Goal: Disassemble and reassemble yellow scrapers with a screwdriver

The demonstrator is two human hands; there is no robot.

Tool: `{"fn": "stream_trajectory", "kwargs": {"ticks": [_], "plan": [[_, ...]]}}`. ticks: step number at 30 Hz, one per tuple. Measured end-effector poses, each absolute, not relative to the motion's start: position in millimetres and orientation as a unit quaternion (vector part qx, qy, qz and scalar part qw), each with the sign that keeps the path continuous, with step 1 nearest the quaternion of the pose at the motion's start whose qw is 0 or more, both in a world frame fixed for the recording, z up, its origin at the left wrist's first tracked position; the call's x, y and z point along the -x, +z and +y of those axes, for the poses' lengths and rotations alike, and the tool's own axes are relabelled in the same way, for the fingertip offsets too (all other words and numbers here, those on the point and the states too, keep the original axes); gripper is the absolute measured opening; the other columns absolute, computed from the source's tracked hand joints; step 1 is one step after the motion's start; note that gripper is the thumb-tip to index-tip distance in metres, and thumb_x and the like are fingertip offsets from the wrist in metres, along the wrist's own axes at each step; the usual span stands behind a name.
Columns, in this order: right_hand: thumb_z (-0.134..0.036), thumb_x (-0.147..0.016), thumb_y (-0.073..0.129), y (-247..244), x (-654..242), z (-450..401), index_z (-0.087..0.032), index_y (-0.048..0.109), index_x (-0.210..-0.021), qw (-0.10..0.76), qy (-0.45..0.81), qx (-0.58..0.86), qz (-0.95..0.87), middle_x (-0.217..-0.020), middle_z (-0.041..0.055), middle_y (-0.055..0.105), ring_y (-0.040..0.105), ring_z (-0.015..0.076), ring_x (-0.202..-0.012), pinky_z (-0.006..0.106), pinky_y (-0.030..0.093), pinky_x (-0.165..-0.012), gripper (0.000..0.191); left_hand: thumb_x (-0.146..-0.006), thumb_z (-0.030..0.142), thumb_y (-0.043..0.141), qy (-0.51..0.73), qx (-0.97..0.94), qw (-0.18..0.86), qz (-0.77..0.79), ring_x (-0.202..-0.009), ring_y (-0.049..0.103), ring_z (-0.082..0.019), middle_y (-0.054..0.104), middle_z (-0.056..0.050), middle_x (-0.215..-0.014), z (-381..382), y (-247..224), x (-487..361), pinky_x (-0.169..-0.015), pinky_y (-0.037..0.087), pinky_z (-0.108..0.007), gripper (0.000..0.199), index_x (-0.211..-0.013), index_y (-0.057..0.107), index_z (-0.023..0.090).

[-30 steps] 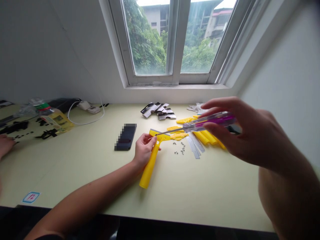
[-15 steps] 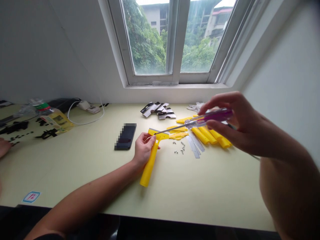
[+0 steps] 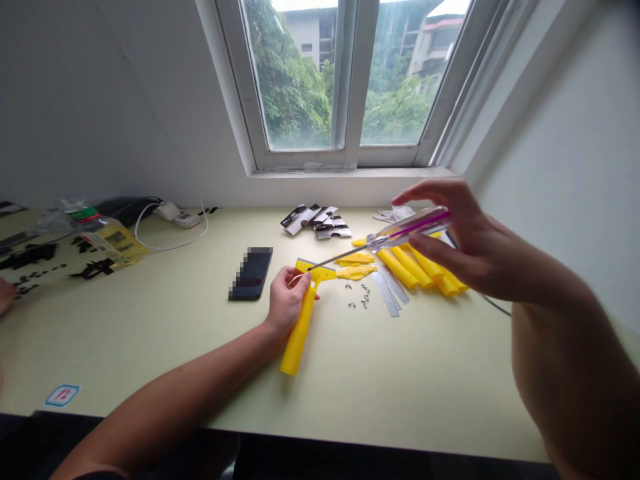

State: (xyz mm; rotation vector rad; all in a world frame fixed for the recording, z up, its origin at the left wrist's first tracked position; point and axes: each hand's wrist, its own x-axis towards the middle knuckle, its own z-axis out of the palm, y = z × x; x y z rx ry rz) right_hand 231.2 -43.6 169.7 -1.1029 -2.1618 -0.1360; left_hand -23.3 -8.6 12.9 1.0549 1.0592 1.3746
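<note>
My left hand (image 3: 289,298) is closed around the neck of a yellow scraper (image 3: 299,333), whose head points away from me with a metal blade along its far edge. My right hand (image 3: 460,240) grips a screwdriver (image 3: 410,228) with a clear and purple handle, thumb below and fingers above. The shaft slants down to the left, its tip at the scraper head beside my left thumb. Any screw under the tip is too small to make out. Just right of the scraper lie yellow head plates (image 3: 356,271), several small screws (image 3: 366,295) and loose metal blades (image 3: 388,291).
Several yellow handles (image 3: 400,268) lie behind the blades. Silver-and-black pieces (image 3: 333,227) sit near the window wall. A phone (image 3: 251,273) rests left of my left hand. Farther left are a bottle of yellow liquid (image 3: 116,235), a white cable (image 3: 173,248) and another person's hand (image 3: 6,295).
My right hand has shifted slightly left and the screwdriver handle has turned in its fingers, lying a little steeper. The tip stays at the scraper head. My left hand has hardly moved.
</note>
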Motion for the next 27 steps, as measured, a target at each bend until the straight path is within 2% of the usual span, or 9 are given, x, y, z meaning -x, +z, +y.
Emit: {"fn": "stream_trajectory", "kwargs": {"ticks": [1, 2, 5, 6, 10, 13, 18, 24, 27], "plan": [[-0.038, -0.09, 0.058, 170, -230, -45, -0.024, 0.049, -0.125, 0.342, -0.042, 0.403, -0.848, -0.106, 0.0051, 0.069, 0.069, 0.0182, -0.078, 0.031, 0.056, -0.064, 0.039, -0.07, 0.045, 0.079, 0.575, -0.44, 0.527, 0.445, -0.053, 0.064, -0.012, 0.064, -0.001, -0.084, -8, 13, 23, -0.044, 0.054, -0.024, 0.042, -0.083, 0.052, 0.016], [-0.038, -0.089, 0.059, 170, -229, -47, -0.025, 0.052, -0.121, 0.352, -0.062, 0.396, -0.846, -0.101, 0.0038, 0.07, 0.069, 0.018, -0.075, 0.031, 0.055, -0.063, 0.035, -0.07, 0.045, 0.079, 0.577, -0.441, 0.526, 0.443, -0.054, 0.064, -0.012, 0.064, -0.001, -0.084, -8, 13, 24, -0.045, 0.054, -0.024, 0.042, -0.083, 0.052, 0.016], [-0.041, -0.089, 0.06, 172, -226, -53, -0.023, 0.059, -0.103, 0.388, -0.159, 0.432, -0.798, -0.074, -0.0001, 0.066, 0.063, 0.0156, -0.056, 0.03, 0.051, -0.053, 0.023, -0.072, 0.044, 0.078, 0.583, -0.447, 0.525, 0.43, -0.054, 0.064, -0.011, 0.064, 0.0, -0.085, -9, 13, 24, -0.047, 0.056, -0.025, 0.04, -0.083, 0.052, 0.016], [-0.042, -0.09, 0.059, 173, -225, -54, -0.022, 0.058, -0.105, 0.383, -0.152, 0.435, -0.801, -0.077, 0.0009, 0.067, 0.063, 0.0157, -0.057, 0.03, 0.051, -0.053, 0.025, -0.072, 0.044, 0.078, 0.583, -0.447, 0.525, 0.429, -0.054, 0.064, -0.011, 0.064, 0.0, -0.085, -9, 13, 24, -0.046, 0.055, -0.024, 0.04, -0.083, 0.053, 0.016], [-0.039, -0.091, 0.058, 175, -228, -56, -0.023, 0.048, -0.123, 0.333, -0.005, 0.371, -0.867, -0.109, 0.006, 0.067, 0.07, 0.0185, -0.087, 0.029, 0.059, -0.068, 0.037, -0.069, 0.046, 0.08, 0.584, -0.436, 0.523, 0.441, -0.053, 0.064, -0.011, 0.064, 0.0, -0.085, -8, 12, 23, -0.045, 0.055, -0.025, 0.042, -0.082, 0.053, 0.015], [-0.038, -0.092, 0.058, 176, -231, -54, -0.023, 0.052, -0.112, 0.342, -0.064, 0.384, -0.855, -0.093, 0.0025, 0.071, 0.071, 0.0168, -0.078, 0.027, 0.057, -0.063, 0.026, -0.069, 0.045, 0.08, 0.575, -0.435, 0.532, 0.443, -0.054, 0.064, -0.012, 0.065, -0.002, -0.087, -9, 11, 23, -0.044, 0.055, -0.024, 0.042, -0.082, 0.054, 0.015], [-0.044, -0.091, 0.06, 170, -225, -48, -0.023, 0.056, -0.103, 0.363, -0.095, 0.421, -0.826, -0.073, -0.0007, 0.07, 0.067, 0.015, -0.06, 0.025, 0.049, -0.049, 0.025, -0.072, 0.044, 0.078, 0.581, -0.451, 0.514, 0.442, -0.054, 0.064, -0.011, 0.064, -0.002, -0.087, -10, 13, 24, -0.047, 0.056, -0.025, 0.04, -0.083, 0.053, 0.016], [-0.042, -0.089, 0.063, 165, -214, -48, -0.027, 0.056, -0.102, 0.416, -0.081, 0.427, -0.799, -0.08, -0.002, 0.07, 0.068, 0.0155, -0.062, 0.029, 0.052, -0.056, 0.021, -0.073, 0.042, 0.076, 0.611, -0.468, 0.466, 0.436, -0.059, 0.063, -0.011, 0.063, 0.0, -0.083, 5, 21, 31, -0.048, 0.055, -0.024, 0.036, -0.083, 0.051, 0.017], [-0.035, -0.084, 0.067, 173, -214, -72, -0.029, 0.059, -0.096, 0.46, -0.155, 0.376, -0.789, -0.079, -0.0011, 0.07, 0.066, 0.0169, -0.06, 0.031, 0.049, -0.05, 0.016, -0.074, 0.038, 0.074, 0.621, -0.475, 0.434, 0.448, -0.057, 0.061, -0.01, 0.061, 0.0, -0.083, 12, 21, 32, -0.046, 0.054, -0.022, 0.033, -0.084, 0.05, 0.017]]}}
